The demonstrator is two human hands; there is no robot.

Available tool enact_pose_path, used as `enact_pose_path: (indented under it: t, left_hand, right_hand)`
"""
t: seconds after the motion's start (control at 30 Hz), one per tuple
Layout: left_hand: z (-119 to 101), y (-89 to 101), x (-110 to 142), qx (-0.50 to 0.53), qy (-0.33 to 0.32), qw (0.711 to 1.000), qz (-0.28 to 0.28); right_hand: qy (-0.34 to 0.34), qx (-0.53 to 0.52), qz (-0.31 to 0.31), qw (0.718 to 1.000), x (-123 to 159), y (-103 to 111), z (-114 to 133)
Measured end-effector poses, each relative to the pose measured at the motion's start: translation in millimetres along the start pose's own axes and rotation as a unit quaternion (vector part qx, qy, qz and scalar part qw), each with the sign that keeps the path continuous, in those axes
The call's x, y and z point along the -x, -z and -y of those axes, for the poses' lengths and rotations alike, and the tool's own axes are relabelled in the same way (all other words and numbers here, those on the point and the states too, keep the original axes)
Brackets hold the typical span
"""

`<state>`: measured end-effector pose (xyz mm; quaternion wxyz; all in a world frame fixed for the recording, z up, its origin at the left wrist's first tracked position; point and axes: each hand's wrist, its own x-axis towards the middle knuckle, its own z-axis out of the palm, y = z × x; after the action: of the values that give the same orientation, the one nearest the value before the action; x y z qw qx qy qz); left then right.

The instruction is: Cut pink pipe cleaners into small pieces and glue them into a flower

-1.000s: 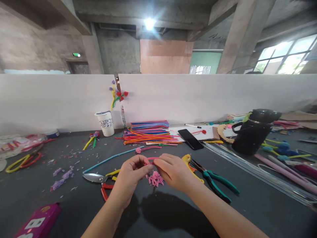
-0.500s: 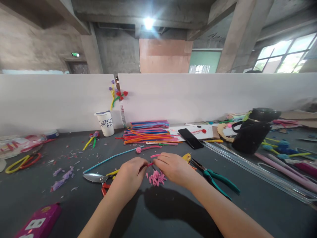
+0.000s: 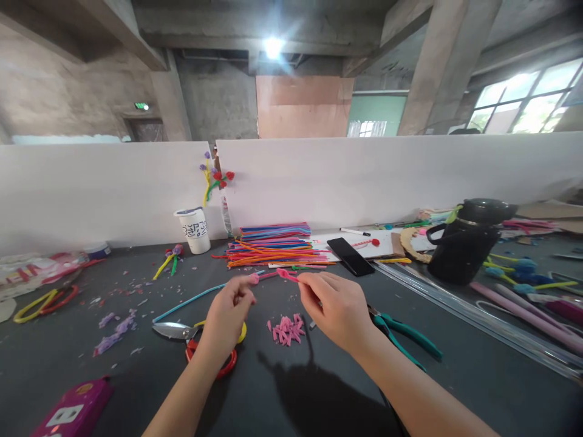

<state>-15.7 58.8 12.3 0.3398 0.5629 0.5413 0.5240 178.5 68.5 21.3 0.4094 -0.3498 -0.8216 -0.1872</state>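
My right hand [image 3: 336, 306] pinches a pink pipe cleaner [image 3: 288, 275], whose looped end points left. My left hand [image 3: 229, 315] is apart from it, fingers loosely curled, thumb and forefinger separated, and I see nothing held in it. Just beyond the left fingertips lies a pink pipe cleaner with a small ball end [image 3: 255, 278]. A heap of short pink pipe-cleaner pieces [image 3: 286, 329] lies on the table between my hands. Scissors with red and yellow handles [image 3: 177, 330] lie partly hidden under my left hand. Green-handled pliers [image 3: 405, 334] rest beside my right wrist.
Behind my hands lies a stack of coloured pipe cleaners [image 3: 273, 246] and a black phone [image 3: 350, 255]. A white cup [image 3: 194, 232] stands back left, a black jug [image 3: 464, 243] on the right. Clear tubes [image 3: 437, 303] run along the right side. A white partition [image 3: 341, 182] closes the back.
My hands were together on a pink pipe cleaner above the heap. The left has let go and moved left; the right has lifted the pipe cleaner up and slightly right.
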Motion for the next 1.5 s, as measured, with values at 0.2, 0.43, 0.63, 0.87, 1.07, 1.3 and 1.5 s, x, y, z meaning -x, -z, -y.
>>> enact_pose_path:
  t: [0.2, 0.43, 0.63, 0.87, 1.07, 1.3, 1.5]
  left_hand:
    - [-11.9, -12.9, 17.1, 0.146, 0.026, 0.985, 0.090]
    - [-12.6, -19.0, 25.1, 0.342, 0.131, 0.928, 0.071]
    - [-20.0, -6.5, 22.0, 0.377, 0.136, 0.913, 0.079]
    - [-23.9, -14.4, 29.4, 0.231, 0.094, 0.961, 0.117]
    - [-26.4, -24.2, 38.2, 0.099, 0.040, 0.988, 0.111]
    - [-30.2, -20.7, 43.1, -0.014, -0.070, 0.997, -0.040]
    - [-31.7, -10.9, 35.6, 0.071, -0.068, 0.991, -0.091]
  right_hand:
    - [0.036, 0.027, -0.011, 0.999, 5.0, 0.5, 11.3]
    - [0.084, 0.034, 0.025, 0.996, 5.9, -5.0, 35.0]
    - [0.116, -0.005, 0.104, 0.988, 7.5, -2.4, 48.7]
    - [-0.132, -0.253, 0.065, 0.956, -1.4, 6.7, 31.6]
    - [-0.201, -0.324, 0.115, 0.917, -5.6, 5.4, 35.5]
    - [-0.161, -0.295, 0.071, 0.939, -5.1, 9.3, 31.0]
    - [-0.052, -0.369, 0.237, 0.897, -5.8, 12.8, 36.4]
